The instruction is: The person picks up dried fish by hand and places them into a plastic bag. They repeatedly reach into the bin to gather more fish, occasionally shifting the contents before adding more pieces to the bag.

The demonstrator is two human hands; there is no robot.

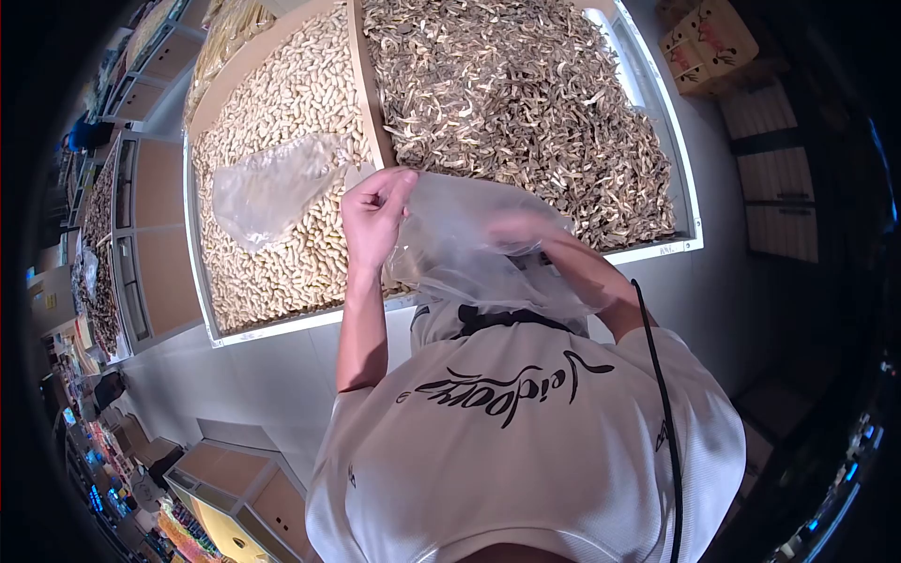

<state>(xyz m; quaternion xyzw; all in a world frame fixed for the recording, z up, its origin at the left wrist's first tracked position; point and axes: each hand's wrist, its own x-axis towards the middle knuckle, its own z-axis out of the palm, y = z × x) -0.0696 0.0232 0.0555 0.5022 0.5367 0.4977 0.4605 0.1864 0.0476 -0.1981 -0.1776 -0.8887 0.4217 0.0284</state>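
Observation:
My left hand point(377, 214) is closed, pinching the upper left edge of a clear plastic bag point(460, 202). My right hand point(519, 228) shows hazily through the film, inside or behind the bag; its fingers are blurred and I cannot make out their pose. The bag hangs loosely between both hands, just in front of my shirt. Beyond it lie unshelled peanuts point(282, 103) on the left and a heap of dark brown and pale dried strips point(507, 94) on the right. Another clear plastic sheet or bag point(272, 192) rests on the peanuts.
A wooden divider point(369, 84) separates the two heaps within a white-framed display bin point(202, 272). Cardboard boxes point(710, 47) stand at the upper right. Further bins and a wooden cabinet point(239, 479) line the left. A black cable point(662, 403) runs down my right side.

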